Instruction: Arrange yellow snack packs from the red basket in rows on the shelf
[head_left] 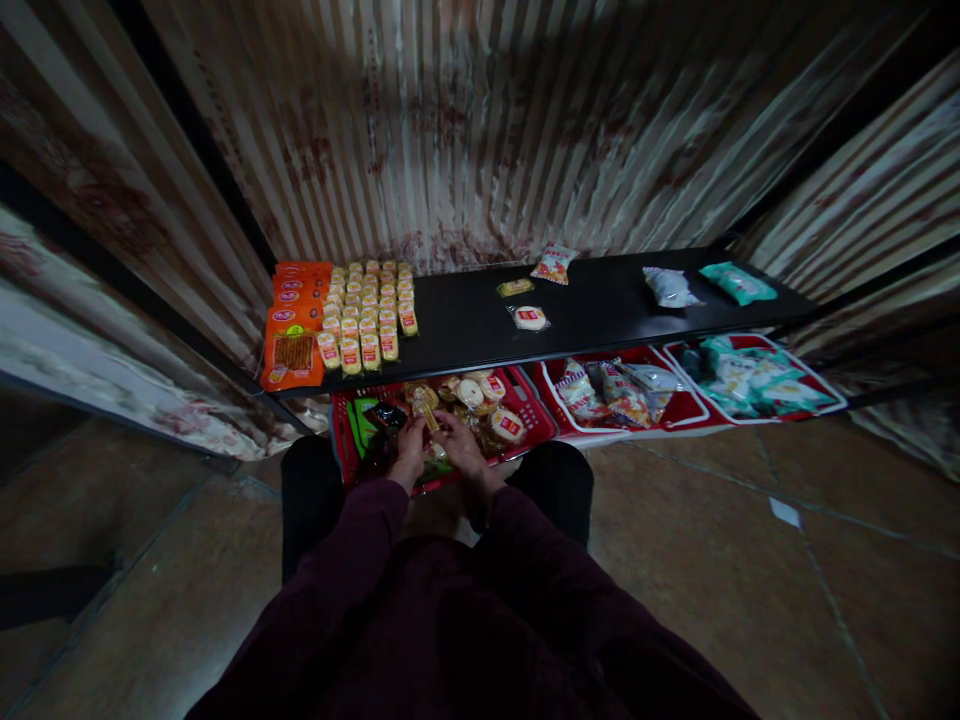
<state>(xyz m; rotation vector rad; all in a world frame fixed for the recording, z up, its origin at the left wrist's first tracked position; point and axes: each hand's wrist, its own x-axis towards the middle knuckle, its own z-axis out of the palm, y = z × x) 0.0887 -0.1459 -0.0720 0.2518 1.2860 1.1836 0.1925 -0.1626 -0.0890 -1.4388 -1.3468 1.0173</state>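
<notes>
Both of my hands are low over a red plastic basket point(541, 405) of wrapped snacks, below the black shelf's front edge. My left hand point(409, 452) and my right hand point(460, 446) come together with bent fingers around a small yellowish wrapped snack point(429, 410). Dim light and the fingers hide part of it. Beside my right hand lie round pale packaged cakes point(507, 425). To the left of my left hand are a green packet point(363, 425) and dark wrappers.
On the black shelf point(465, 335) stand orange packets point(295, 345), rows of small yellow packs point(369, 350), a round cake point(530, 318), a chip bag point(553, 263), a white bag point(670, 287) and a teal bag point(739, 283). Two more baskets hold bags point(622, 392) and teal packets point(750, 380).
</notes>
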